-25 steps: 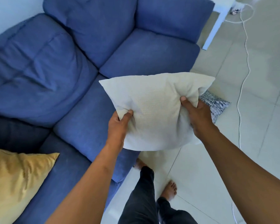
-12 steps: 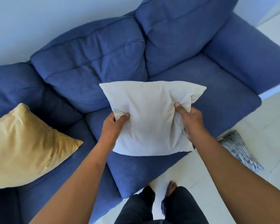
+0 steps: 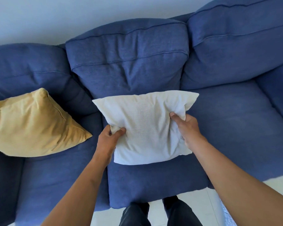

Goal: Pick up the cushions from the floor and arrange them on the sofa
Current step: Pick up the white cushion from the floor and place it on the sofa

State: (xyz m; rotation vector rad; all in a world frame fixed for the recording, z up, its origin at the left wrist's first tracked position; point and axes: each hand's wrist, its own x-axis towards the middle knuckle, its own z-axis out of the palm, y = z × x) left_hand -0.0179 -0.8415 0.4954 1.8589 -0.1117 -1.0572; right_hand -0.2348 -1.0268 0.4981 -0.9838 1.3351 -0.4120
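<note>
I hold a white cushion [image 3: 147, 128] over the middle seat of the blue sofa [image 3: 127, 66], close in front of the middle back cushion. My left hand [image 3: 110, 137] pinches its lower left edge. My right hand [image 3: 187, 128] grips its right side, thumb on the front face. A yellow cushion [image 3: 33, 124] leans at the left seat of the sofa. Whether the white cushion touches the seat is hidden from me.
The sofa's right seat [image 3: 235, 128] lies bare. Pale floor tiles [image 3: 155, 214] show below the sofa's front edge, with my dark trouser legs [image 3: 136, 214] there. A striped grey edge [image 3: 225, 214] peeks in at the lower right on the floor.
My view has swung to face the sofa squarely. The white cushion has moved with both hands from beside the sofa to over the middle seat. The grey patterned cushion on the floor has left the view.
</note>
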